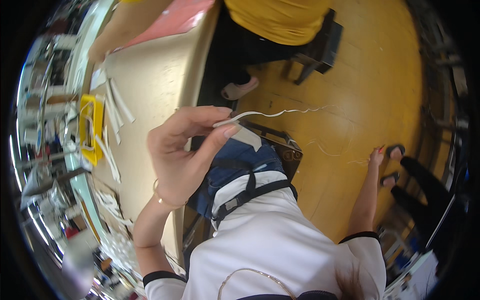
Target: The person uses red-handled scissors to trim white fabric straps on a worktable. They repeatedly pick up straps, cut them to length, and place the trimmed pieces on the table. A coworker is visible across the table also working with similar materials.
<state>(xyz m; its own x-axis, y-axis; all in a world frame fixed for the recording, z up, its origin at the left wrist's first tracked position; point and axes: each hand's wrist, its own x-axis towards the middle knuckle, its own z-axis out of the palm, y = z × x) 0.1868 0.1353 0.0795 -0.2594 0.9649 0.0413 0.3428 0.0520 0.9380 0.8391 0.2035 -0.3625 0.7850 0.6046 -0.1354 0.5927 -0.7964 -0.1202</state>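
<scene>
My left hand (182, 155) is raised in front of me, its thumb and forefinger pinched on a narrow white fabric strip (248, 136). One flat, cut end of the strip hangs below the fingertips. From the pinch, a white thread (280, 113) runs off to the right, wavy and slack over the floor, thinning until it is hard to follow. Far out to the right, on a stretched arm, my right hand (375, 157) is closed. A small red thing (381, 149) pokes out of it, too small to name. Thin thread ends show beside that hand.
On the table (150, 75) at left lie several white strips (114, 107) and a yellow tray (98, 131). A person in a yellow top (280, 20) is across from me, near a dark stool (325, 47). Another person's sandalled feet (395, 152) are close to my right hand.
</scene>
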